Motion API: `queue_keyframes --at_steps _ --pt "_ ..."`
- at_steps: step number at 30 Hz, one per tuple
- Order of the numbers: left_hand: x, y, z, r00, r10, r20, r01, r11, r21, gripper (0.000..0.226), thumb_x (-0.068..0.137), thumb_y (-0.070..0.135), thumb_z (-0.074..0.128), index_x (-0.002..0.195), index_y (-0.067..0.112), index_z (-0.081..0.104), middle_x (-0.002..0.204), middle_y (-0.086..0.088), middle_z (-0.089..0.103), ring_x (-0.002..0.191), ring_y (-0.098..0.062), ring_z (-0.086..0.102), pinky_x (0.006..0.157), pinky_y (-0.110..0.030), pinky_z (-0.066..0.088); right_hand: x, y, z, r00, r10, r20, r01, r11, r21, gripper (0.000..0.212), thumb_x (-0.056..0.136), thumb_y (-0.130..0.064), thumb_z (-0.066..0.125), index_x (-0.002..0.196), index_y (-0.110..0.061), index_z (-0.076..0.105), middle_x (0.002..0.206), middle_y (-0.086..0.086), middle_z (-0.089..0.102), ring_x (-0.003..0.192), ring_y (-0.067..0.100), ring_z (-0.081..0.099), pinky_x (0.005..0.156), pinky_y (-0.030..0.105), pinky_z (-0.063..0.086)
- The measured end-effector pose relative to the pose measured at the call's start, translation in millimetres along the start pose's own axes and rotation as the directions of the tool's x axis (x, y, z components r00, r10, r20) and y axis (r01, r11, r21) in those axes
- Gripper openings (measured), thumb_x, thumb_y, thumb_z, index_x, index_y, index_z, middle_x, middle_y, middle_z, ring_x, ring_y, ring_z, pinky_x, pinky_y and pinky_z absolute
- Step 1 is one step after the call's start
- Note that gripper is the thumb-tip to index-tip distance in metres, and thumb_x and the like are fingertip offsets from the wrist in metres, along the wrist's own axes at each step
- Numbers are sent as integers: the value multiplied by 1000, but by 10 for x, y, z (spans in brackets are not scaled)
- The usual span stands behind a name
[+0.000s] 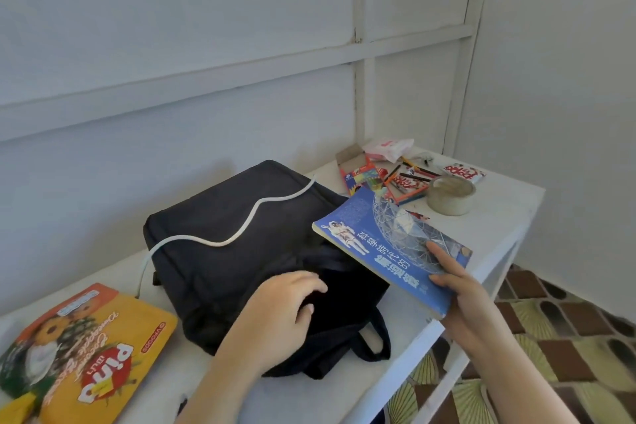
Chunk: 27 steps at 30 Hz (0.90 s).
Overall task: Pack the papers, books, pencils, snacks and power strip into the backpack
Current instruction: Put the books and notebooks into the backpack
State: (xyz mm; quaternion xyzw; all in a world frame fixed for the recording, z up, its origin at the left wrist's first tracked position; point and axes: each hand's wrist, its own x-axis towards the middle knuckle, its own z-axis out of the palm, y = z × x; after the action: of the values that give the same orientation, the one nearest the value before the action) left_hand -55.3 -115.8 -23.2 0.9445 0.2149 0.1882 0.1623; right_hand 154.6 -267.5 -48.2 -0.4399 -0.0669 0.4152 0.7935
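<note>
A black backpack [220, 227] lies flat on the white table [509, 217]. My left hand [285, 306] grips the fabric at its opening near the front. My right hand [457, 289] holds a blue book [382, 237] by its near corner, tilted over the backpack's right side. A white cable [247, 227] snakes across the top of the backpack. A large orange and yellow snack bag [86, 351] lies at the left front. Coloured pencils and their box [364, 175], and red and white snack packets [464, 172], lie at the far right.
A round grey bowl [451, 194] stands near the pencils. A white crumpled packet [389, 148] lies at the back by the wall. The table's right edge drops to a patterned tile floor [568, 320]. A panelled wall runs close behind.
</note>
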Motion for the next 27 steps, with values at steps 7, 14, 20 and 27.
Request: queue_keyframes --at_steps 7,14,20,27 --pt "240 -506 6 994 92 63 -108 935 339 75 56 22 87 122 40 57 125 -3 57 110 -26 58 89 -39 46 -33 -8 -64 1000 -9 13 8 999 40 52 87 8 37 123 -22 58 117 0 64 76 18 71 55 25 57" --pt "483 -509 -406 998 -48 32 45 994 101 57 87 10 50 92 66 58 111 17 58 69 -6 58 71 -24 44 -71 -13 -128 999 30 36 -30 999 -11 47 86 8 37 112 -22 63 117 4 65 74 19 71 53 25 56" --pt "728 -771 -704 977 -155 145 166 984 -70 60 93 4 40 103 62 49 118 5 59 101 -21 57 82 -26 41 -54 109 -118 992 98 78 -92 993 -74 48 85 8 37 111 -20 66 118 9 65 74 24 70 52 26 56" --pt "561 -785 -384 997 -75 -37 82 808 583 52 82 39 55 132 45 44 136 -13 45 110 -37 49 83 -48 43 1 199 -70 984 149 96 -132 978 -160 48 83 10 40 109 -18 69 115 13 67 77 29 67 55 28 57"
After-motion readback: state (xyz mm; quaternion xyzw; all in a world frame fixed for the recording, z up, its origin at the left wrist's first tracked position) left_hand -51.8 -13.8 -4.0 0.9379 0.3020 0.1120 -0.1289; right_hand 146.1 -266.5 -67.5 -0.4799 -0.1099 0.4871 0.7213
